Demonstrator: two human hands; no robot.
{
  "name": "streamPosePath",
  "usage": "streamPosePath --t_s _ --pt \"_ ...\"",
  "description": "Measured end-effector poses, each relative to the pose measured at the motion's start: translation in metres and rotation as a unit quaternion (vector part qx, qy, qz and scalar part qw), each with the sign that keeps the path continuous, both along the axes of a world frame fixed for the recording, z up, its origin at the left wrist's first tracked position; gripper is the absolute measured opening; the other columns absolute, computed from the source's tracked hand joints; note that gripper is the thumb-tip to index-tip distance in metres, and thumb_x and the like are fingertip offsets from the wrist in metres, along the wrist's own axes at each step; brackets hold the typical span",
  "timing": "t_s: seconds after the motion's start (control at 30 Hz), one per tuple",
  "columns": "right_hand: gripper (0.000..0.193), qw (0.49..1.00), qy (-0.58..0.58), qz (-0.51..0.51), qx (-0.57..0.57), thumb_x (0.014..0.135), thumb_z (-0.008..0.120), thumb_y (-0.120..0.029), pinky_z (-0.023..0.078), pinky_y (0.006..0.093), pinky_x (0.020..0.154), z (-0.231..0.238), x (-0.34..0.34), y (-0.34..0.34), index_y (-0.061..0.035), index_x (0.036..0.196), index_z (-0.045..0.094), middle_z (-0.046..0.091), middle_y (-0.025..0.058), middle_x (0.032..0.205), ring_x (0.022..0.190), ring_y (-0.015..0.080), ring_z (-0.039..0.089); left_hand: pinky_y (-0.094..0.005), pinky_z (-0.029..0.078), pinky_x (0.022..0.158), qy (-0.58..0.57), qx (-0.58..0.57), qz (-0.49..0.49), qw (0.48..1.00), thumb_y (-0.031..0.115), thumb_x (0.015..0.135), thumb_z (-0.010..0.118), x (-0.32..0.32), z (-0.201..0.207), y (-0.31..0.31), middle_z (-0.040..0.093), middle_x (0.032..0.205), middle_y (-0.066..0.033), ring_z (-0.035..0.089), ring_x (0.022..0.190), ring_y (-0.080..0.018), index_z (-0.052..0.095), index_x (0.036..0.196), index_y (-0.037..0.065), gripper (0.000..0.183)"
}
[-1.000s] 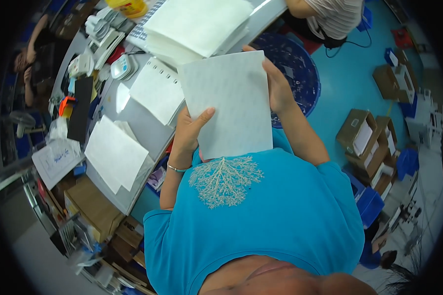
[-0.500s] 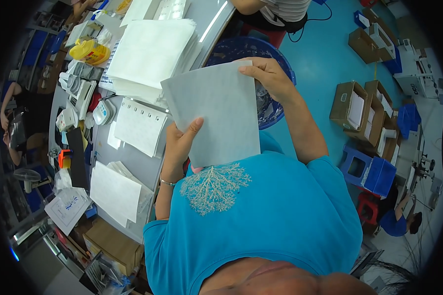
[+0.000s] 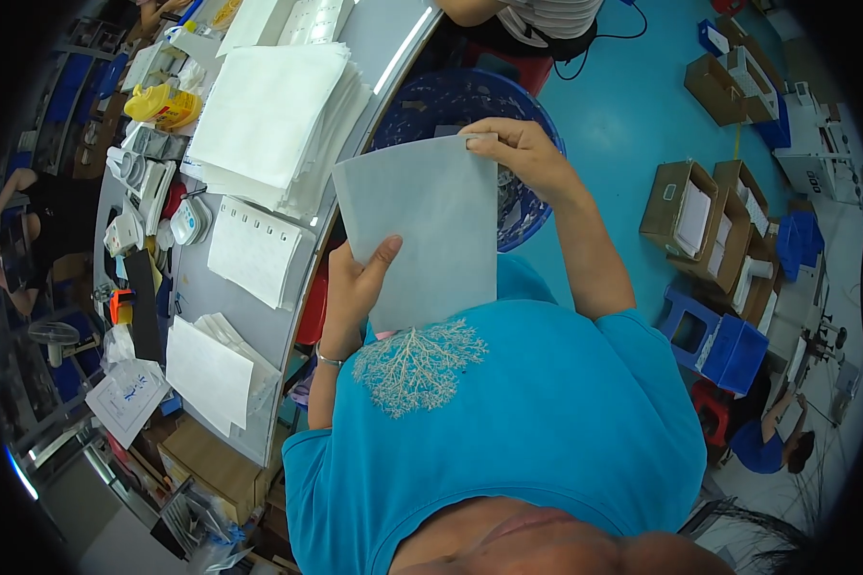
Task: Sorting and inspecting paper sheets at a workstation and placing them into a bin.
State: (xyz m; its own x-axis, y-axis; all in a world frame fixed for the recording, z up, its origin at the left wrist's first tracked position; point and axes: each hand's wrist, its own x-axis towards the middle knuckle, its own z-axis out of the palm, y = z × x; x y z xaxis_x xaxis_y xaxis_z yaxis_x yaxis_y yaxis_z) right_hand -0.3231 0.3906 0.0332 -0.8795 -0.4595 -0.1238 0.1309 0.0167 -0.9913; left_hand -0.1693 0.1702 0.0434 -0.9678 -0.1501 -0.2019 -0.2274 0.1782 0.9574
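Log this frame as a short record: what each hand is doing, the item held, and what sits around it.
left hand: grips the sheet's lower left edge, thumb on its face
right hand: pinches the sheet's top right corner
held item: pale grey sheet, upright in front of the chest
behind the sheet: blue basket on the floor
table: on the person's left, carrying a tall stack of white sheets and a smaller white pile
floor right: open cardboard boxes

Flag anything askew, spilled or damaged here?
Nothing is spilled or torn. Both hands, left and right, hold a flat pale grey sheet over the blue plastic basket. Only the tall white paper stack on the grey table looks fanned at its edges.
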Motion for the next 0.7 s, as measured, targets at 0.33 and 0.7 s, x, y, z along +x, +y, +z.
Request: streamPosePath --t_s 0.33,0.7 --pt "0.038 0.942 0.223 -0.206 0.140 0.093 0.058 -0.034 0.031 0.0225 0.043 -0.032 0.010 0.005 -0.0036 0.071 0.065 0.053 -0.0024 0.051 0.046 0.0045 0.041 -0.0271 0.049 0.072 -0.039 0.053 0.005 0.998 0.026 0.088 0.066 -0.013 -0.018 0.022 0.067 0.092 -0.0107 0.061 0.083 -0.0138 0.062 0.106 -0.005 0.036" --pt "0.029 0.981 -0.150 -0.073 -0.093 0.083 0.070 -0.026 0.049 0.0242 0.062 -0.030 0.006 0.021 -0.0004 0.095 0.067 0.066 0.0046 0.079 0.067 0.0110 0.061 -0.0271 0.049 0.073 -0.039 0.098 0.030 0.994 0.027 0.088 0.067 -0.025 -0.027 0.027 0.067 0.093 -0.0113 0.062 0.084 -0.0146 0.062 0.105 -0.006 0.038"
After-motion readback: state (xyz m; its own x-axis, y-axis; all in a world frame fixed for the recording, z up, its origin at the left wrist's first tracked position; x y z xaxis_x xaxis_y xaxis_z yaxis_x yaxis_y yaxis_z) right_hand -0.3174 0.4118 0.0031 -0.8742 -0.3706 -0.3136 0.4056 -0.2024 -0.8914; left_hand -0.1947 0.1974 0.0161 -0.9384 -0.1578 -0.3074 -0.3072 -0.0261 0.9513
